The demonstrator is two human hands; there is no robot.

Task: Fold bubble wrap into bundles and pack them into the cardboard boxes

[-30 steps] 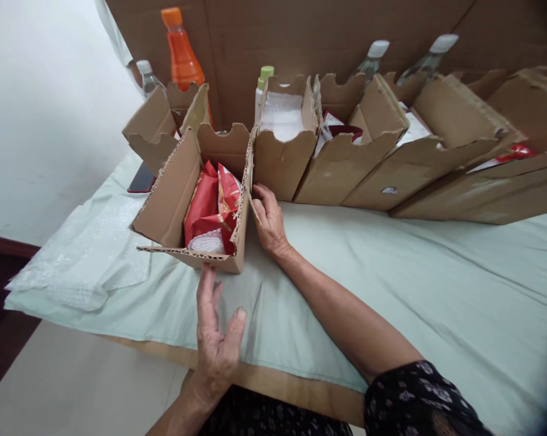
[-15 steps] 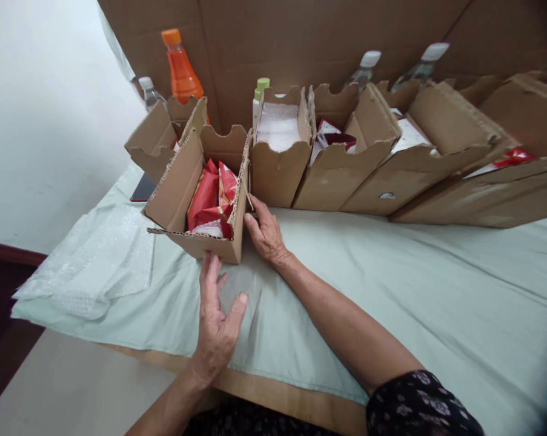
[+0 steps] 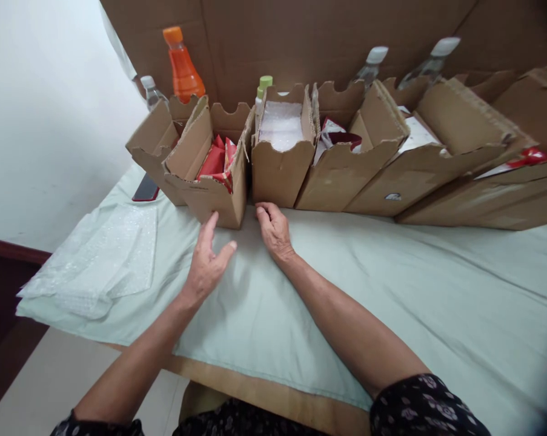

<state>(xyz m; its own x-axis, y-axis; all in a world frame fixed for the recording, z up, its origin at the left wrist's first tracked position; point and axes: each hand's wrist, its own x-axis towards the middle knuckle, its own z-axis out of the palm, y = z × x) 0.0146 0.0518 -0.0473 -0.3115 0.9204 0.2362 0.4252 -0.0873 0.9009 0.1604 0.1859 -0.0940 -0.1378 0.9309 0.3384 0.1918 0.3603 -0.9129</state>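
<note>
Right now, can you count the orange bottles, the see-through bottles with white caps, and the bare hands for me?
Orange bottle: 1
White-capped clear bottles: 3
Bare hands: 2
Total: 6

On your left you have a plain white wall (image 3: 50, 121), softly lit, with a dark red band (image 3: 9, 249) along its foot. Ahead of you stands a creased brown cardboard panel (image 3: 300, 42). Before you, pale green cloth (image 3: 437, 272) covers a table (image 3: 255, 386), its wooden edge showing above the light tiled floor (image 3: 55, 375).
</note>
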